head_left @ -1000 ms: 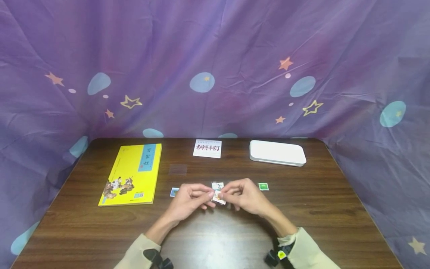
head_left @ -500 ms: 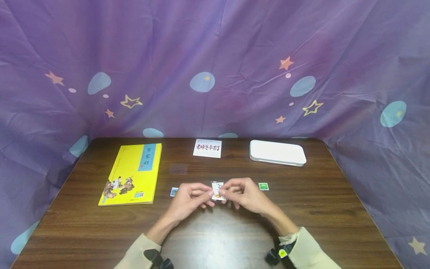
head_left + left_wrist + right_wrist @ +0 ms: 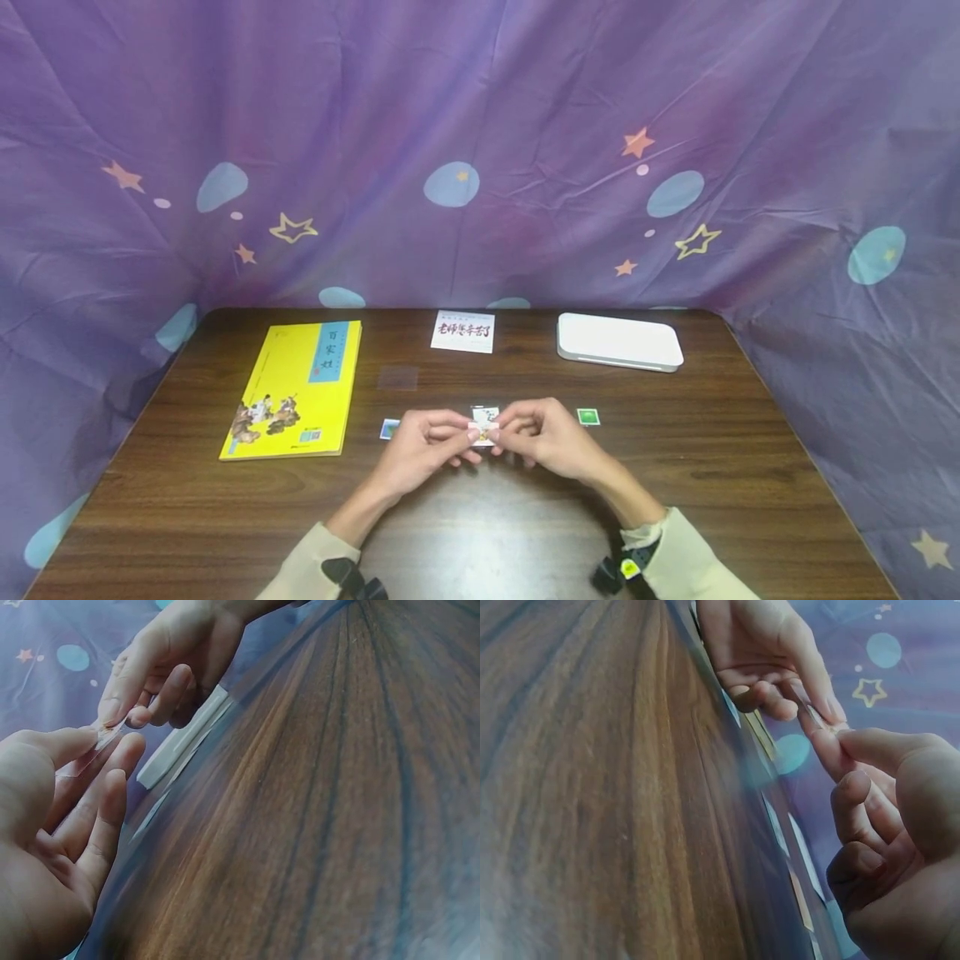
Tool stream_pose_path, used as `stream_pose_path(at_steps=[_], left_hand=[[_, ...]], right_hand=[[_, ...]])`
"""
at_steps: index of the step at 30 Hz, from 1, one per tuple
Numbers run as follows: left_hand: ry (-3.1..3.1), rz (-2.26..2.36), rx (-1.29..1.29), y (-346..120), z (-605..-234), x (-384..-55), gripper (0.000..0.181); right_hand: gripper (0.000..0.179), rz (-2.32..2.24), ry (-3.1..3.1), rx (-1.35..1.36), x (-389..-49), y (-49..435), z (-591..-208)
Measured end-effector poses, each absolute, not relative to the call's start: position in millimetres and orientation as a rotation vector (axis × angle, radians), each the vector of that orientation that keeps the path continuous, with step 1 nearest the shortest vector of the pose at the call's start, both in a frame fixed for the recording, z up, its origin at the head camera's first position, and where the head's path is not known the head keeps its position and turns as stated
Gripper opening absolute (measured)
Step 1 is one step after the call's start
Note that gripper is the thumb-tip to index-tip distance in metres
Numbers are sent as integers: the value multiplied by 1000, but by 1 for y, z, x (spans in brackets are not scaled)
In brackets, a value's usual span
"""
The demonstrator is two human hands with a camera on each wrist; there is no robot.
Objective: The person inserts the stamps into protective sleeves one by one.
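Observation:
Both hands meet over the middle of the table. With thumb and fingers, the left hand (image 3: 422,442) pinches the left edge of a small white stamp with an orange patch (image 3: 483,435). My right hand (image 3: 551,437) pinches the same stamp at its right edge. Clear film (image 3: 77,765) shows at the stamp between the fingers in the left wrist view. Just beyond it, a white stamp with dark markings (image 3: 486,414) shows between the hands. A blue stamp (image 3: 388,428) lies left of the left hand, partly hidden by it. Right of the right hand lies a green stamp (image 3: 588,417).
At left lies a yellow book (image 3: 292,392). A clear film square (image 3: 397,378) rests between it and the hands. Toward the back edge are a white card with red writing (image 3: 463,342) and a white flat case (image 3: 619,340). A purple curtain (image 3: 480,100) hangs behind the table.
The held stamp has turned from tilted to nearly straight and sits slightly further left, with its orange patch now between both thumbs. Both hands have stayed almost in place.

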State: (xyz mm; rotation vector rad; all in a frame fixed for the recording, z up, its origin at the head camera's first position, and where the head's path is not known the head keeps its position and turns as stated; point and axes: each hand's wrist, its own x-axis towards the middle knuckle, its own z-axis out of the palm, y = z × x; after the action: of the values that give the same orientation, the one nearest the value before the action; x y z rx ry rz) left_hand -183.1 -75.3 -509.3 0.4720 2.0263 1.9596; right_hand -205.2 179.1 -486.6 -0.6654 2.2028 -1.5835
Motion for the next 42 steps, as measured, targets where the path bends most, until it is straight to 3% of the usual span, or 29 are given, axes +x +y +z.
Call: stream_pose_path(at_steps=[42], left_hand=[[2007, 2015, 530, -72, -502, -179, 30]], right_hand=[[11, -1698, 2139, -670, -204, 177, -493]])
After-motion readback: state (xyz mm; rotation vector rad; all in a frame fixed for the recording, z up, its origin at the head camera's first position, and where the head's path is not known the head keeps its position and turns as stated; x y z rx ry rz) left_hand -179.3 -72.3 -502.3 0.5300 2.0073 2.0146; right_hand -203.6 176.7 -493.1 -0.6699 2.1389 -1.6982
